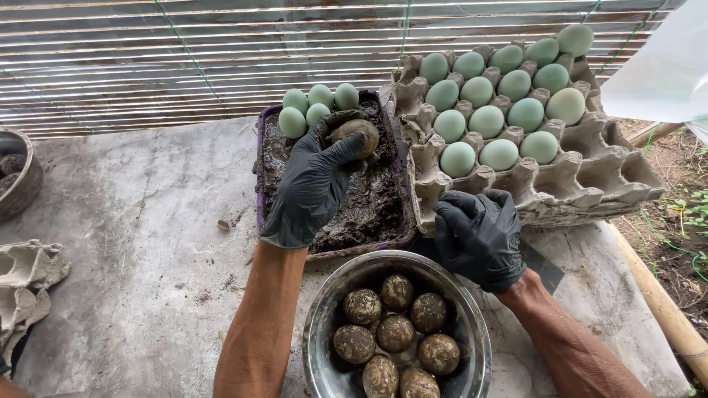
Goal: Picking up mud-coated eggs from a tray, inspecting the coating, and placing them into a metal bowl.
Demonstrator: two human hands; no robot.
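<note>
Over the mud tray (264, 158) — left hand (310, 188) cupping an egg (355, 133).

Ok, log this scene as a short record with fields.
left hand: black-gloved left hand holds a mud-coated egg over the mud tray
right hand: black-gloved right hand rests at the front edge of the egg carton, holding nothing visible
clean eggs: pale green eggs fill the carton's far rows; five more sit at the tray's far end
coated eggs: in the metal bowl
surface: grey slab
</note>
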